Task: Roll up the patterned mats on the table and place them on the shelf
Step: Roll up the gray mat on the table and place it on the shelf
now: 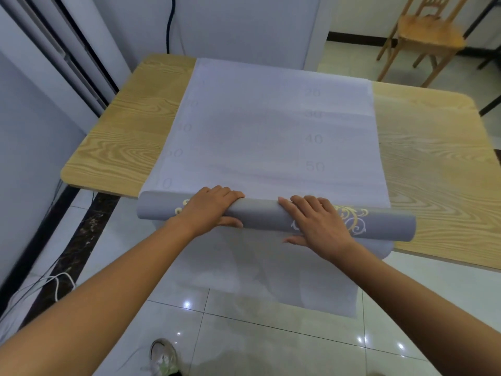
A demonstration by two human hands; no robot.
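On my feed the glossy tiled floor (271,346) fills the bottom of the frame. Above it the wooden table (127,147) spans the middle from left to right. The mat (257,131) lies down the centre of the table with its pale underside up, and I can read faint numbers printed on it. Its far edge is near the table's top edge in the picture.

At the table's near edge the mat is wound into a grey roll (260,217) with gold and white scrollwork, lying across the lower middle of the frame. A thin pale sheet (260,272) hangs from below the roll toward the floor; I cannot tell whether it belongs to the mat.

A wooden chair (431,36) stands in the upper right corner.

My left hand (208,210) holds the roll left of centre, fingers curled over the top and thumb against the near side. My right hand (320,223) grips it right of centre, fingers draped over the top, thumb underneath.

Cables (57,283) trail at lower left, and a shoe (162,356) shows at the bottom edge.
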